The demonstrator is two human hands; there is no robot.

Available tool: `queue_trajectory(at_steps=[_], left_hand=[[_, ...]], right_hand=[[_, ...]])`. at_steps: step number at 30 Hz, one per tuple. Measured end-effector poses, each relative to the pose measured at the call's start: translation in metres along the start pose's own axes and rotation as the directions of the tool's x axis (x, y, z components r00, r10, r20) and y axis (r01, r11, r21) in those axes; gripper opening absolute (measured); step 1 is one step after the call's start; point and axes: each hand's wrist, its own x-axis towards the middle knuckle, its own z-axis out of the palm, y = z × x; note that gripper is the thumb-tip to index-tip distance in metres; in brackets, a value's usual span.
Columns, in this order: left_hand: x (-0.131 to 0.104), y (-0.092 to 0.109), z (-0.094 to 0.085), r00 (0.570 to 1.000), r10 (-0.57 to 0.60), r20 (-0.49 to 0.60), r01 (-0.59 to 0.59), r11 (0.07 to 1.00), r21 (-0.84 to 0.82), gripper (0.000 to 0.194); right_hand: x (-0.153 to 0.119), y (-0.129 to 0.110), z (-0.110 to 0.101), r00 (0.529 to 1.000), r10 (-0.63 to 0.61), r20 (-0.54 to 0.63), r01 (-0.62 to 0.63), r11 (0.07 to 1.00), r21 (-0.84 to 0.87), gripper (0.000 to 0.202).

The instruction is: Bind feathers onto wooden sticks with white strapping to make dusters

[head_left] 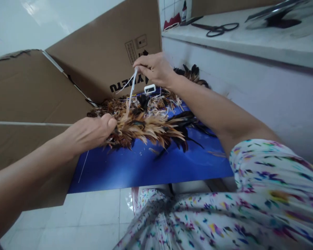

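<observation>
My left hand [95,133] is closed round the left end of a bundle of brown, tan and black feathers [148,128], which lies sideways above a blue board. Its lower fingers are hidden behind the hand. Higher up, my right hand [153,69] pinches a white string [132,88] between thumb and fingertips. The string runs down to the feathers close beside my left thumb, and a loose tail slants off to the left.
Loose feathers and scraps [159,104] are heaped at the back of the blue board [146,163]. A small white-framed device [149,89] lies among them. Cardboard panels [106,45] stand behind and left. On the right, a ledge [240,38] holds black scissors [219,29] and a small bottle [184,12].
</observation>
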Motion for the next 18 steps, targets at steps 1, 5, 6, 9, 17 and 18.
queue_trajectory(at_steps=[1,5,6,9,17,18], left_hand=[[0.003,0.002,0.003,1.0,0.017,0.011,-0.017,0.999,-0.035,0.026],[0.016,0.007,0.017,0.997,0.047,0.056,-0.037,0.985,-0.166,0.027],[0.019,0.008,0.021,0.997,0.05,0.062,-0.037,0.98,-0.197,0.027],[0.03,0.01,0.027,0.994,0.06,0.092,-0.031,0.959,-0.281,0.029],[0.054,0.017,0.021,0.982,0.103,0.159,0.012,0.805,-0.593,0.025],[0.056,0.017,0.022,0.984,0.111,0.14,0.005,0.768,-0.64,0.024]], right_hand=[[0.0,-0.003,0.002,1.0,0.009,0.012,-0.01,0.998,0.058,0.017],[0.0,-0.032,-0.004,0.999,0.028,-0.029,-0.016,0.944,0.329,0.021],[-0.001,-0.04,-0.008,0.998,0.031,-0.051,-0.007,0.911,0.413,0.021],[-0.002,-0.063,-0.026,0.996,0.052,-0.068,0.002,0.787,0.617,0.021],[-0.006,-0.104,-0.059,0.933,-0.038,0.358,-0.307,0.435,0.846,0.016],[-0.007,-0.107,-0.06,0.92,-0.048,0.388,-0.34,0.394,0.854,0.015]])
